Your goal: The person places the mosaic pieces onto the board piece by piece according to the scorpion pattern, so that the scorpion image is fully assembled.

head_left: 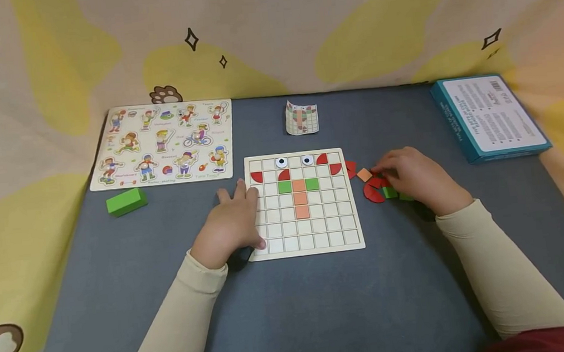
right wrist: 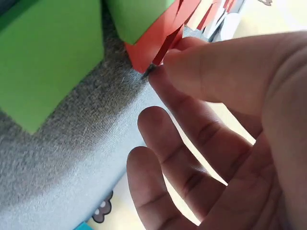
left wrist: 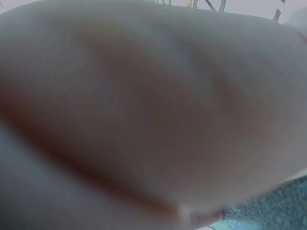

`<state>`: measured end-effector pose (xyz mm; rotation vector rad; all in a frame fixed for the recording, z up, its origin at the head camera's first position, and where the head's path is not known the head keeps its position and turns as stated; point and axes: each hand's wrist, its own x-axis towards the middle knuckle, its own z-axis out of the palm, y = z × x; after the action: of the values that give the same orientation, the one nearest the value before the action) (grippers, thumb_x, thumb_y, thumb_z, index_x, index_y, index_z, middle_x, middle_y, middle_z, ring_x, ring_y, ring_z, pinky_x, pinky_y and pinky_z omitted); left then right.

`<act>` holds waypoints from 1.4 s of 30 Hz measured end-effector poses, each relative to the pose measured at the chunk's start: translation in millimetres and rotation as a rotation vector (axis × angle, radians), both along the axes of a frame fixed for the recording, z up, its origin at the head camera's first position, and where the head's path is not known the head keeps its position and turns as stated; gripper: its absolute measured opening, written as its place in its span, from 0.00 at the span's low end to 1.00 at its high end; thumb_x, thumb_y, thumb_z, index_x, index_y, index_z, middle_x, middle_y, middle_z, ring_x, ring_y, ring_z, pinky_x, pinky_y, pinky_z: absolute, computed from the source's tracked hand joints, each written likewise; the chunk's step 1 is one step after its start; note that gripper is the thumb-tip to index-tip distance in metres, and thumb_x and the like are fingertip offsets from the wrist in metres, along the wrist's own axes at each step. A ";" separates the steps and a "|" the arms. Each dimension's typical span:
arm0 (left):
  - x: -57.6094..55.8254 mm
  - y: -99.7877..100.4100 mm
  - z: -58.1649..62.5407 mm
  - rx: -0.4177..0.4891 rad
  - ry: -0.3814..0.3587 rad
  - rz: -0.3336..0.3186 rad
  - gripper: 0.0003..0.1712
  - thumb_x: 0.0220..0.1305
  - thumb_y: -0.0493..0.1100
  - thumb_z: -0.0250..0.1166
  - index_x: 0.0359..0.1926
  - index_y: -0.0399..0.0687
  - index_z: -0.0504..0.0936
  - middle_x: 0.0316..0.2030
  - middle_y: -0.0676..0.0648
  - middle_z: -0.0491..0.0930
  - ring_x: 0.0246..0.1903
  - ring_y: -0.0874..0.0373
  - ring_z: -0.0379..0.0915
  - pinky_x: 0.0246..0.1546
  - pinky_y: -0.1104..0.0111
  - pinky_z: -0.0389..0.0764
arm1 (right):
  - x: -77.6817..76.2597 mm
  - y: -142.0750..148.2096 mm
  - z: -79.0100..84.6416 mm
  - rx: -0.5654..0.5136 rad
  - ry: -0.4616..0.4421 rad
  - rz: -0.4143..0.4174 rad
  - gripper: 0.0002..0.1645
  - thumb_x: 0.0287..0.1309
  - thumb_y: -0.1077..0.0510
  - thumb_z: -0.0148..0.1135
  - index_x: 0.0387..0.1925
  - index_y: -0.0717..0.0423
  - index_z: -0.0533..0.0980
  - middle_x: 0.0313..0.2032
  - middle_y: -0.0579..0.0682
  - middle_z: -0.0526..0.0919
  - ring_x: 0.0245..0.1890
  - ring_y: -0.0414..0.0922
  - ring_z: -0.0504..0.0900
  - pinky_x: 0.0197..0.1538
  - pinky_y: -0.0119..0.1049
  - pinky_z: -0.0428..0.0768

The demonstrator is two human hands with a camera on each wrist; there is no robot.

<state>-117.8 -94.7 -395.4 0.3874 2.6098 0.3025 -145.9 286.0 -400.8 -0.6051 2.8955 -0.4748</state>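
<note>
A white square grid board (head_left: 321, 241) lies flat in the middle. It carries two eye pieces, red quarter-circles, two green squares and a column of orange squares (head_left: 301, 198). My left hand (head_left: 230, 219) rests at the board's left edge with fingers spread and thumb on its lower left corner. Blurred skin fills most of the left wrist view. Right of the board, my right hand (head_left: 417, 178) reaches into a small pile of loose pieces. Its thumb and index finger pinch the edge of a red piece (right wrist: 173, 37), while the other fingers stay extended. Loose green pieces (right wrist: 53, 57) lie close by.
A small picture card (head_left: 302, 119) with a curled top lies beyond the board. At the back left is a sports picture puzzle board (head_left: 158, 145), with a green block (head_left: 126, 202) in front. A teal-edged box (head_left: 490, 116) sits at the back right. Patterned cloth surrounds the grey table.
</note>
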 end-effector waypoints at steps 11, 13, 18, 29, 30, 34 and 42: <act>0.2 -0.1 -0.7 0.009 0.002 0.004 0.68 0.41 0.49 0.90 0.77 0.32 0.60 0.80 0.25 0.48 0.69 0.22 0.49 0.43 0.44 0.85 | 16.3 -6.4 1.4 0.038 0.005 -0.016 0.10 0.64 0.62 0.74 0.46 0.57 0.90 0.43 0.55 0.85 0.47 0.57 0.78 0.50 0.54 0.80; 0.0 -0.4 -1.4 0.008 -0.001 0.007 0.68 0.42 0.50 0.90 0.77 0.32 0.60 0.80 0.25 0.48 0.69 0.22 0.49 0.43 0.44 0.85 | 18.3 -7.2 -0.1 0.043 0.015 -0.020 0.09 0.63 0.61 0.74 0.46 0.57 0.90 0.43 0.55 0.85 0.47 0.57 0.78 0.51 0.55 0.80; -0.7 -1.3 -2.2 0.004 -0.003 0.010 0.68 0.42 0.50 0.89 0.77 0.32 0.60 0.80 0.26 0.47 0.69 0.23 0.49 0.42 0.46 0.85 | 20.2 -7.2 -3.2 0.038 0.047 -0.024 0.09 0.64 0.61 0.74 0.46 0.57 0.90 0.43 0.55 0.86 0.47 0.57 0.78 0.51 0.55 0.79; 0.4 -2.2 -0.8 0.005 0.002 0.008 0.67 0.42 0.49 0.90 0.77 0.31 0.61 0.80 0.25 0.48 0.69 0.22 0.49 0.41 0.46 0.86 | 20.2 -10.5 -2.6 0.068 0.058 -0.046 0.09 0.63 0.63 0.74 0.44 0.59 0.89 0.42 0.57 0.87 0.44 0.57 0.77 0.49 0.54 0.79; 0.4 -2.1 -0.6 0.005 0.000 0.008 0.67 0.42 0.49 0.90 0.77 0.31 0.61 0.80 0.25 0.48 0.69 0.22 0.49 0.41 0.46 0.86 | 20.0 -10.5 -2.7 0.071 0.060 -0.048 0.09 0.62 0.63 0.74 0.44 0.59 0.89 0.42 0.57 0.87 0.44 0.57 0.77 0.48 0.54 0.79; 0.4 -1.3 0.6 0.001 -0.004 0.007 0.67 0.42 0.49 0.89 0.77 0.31 0.61 0.80 0.25 0.48 0.69 0.22 0.48 0.42 0.46 0.86 | 17.9 -9.2 -4.0 0.073 0.060 -0.042 0.08 0.60 0.64 0.74 0.43 0.60 0.89 0.40 0.56 0.87 0.43 0.56 0.78 0.46 0.53 0.80; 0.3 -0.5 0.1 -0.003 0.005 0.003 0.66 0.42 0.49 0.90 0.75 0.31 0.62 0.79 0.25 0.49 0.69 0.21 0.49 0.40 0.47 0.86 | 7.5 -17.7 7.2 0.040 0.077 -0.041 0.09 0.59 0.62 0.72 0.42 0.59 0.89 0.39 0.55 0.88 0.41 0.54 0.78 0.44 0.52 0.81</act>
<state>-117.4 -95.2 -395.3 0.3836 2.6155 0.2994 -138.4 268.3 -393.6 -0.5716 2.9877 -0.4070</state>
